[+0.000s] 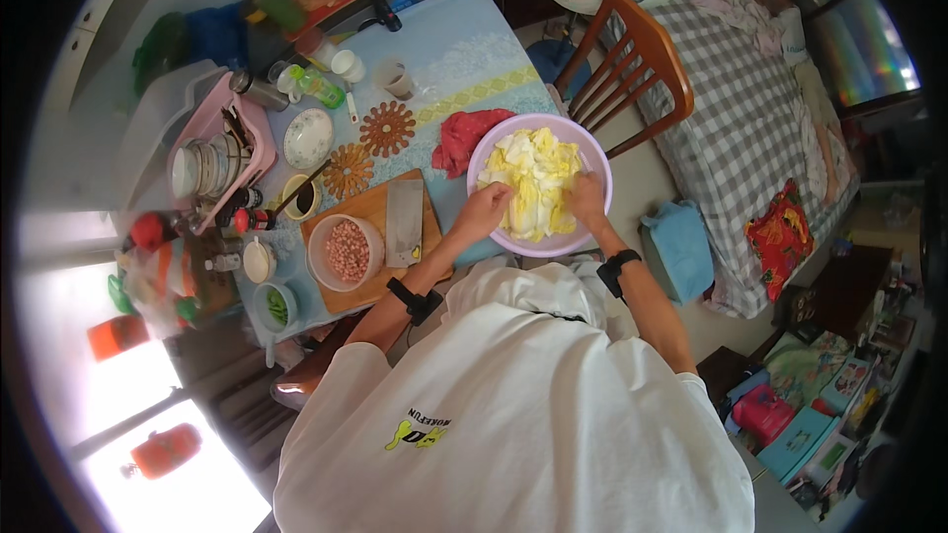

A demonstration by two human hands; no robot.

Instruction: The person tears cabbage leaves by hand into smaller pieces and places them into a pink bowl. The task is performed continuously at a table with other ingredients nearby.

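A lilac plastic basin (603, 163) is right in front of me, at the table's edge. Pale yellow and white leaves of what looks like napa cabbage (535, 163) are heaped inside it. My left hand (486, 209) is over the basin's left side, its fingers curled against the leaves. On the other side my right hand (586, 197) reaches in, fingers bent down at the cabbage. Whether either hand grips a leaf is hidden by the fingers. A red cloth (466, 139) lies against the basin's far left side.
Left of the basin, a cleaver (404, 222) and a tub of diced pink meat (348, 252) rest on a wooden cutting board (415, 189). Beyond are a pink dish rack (255, 126) and a bottle (318, 86). A wooden chair (637, 66) stands right; a person (792, 37) is by the bed.
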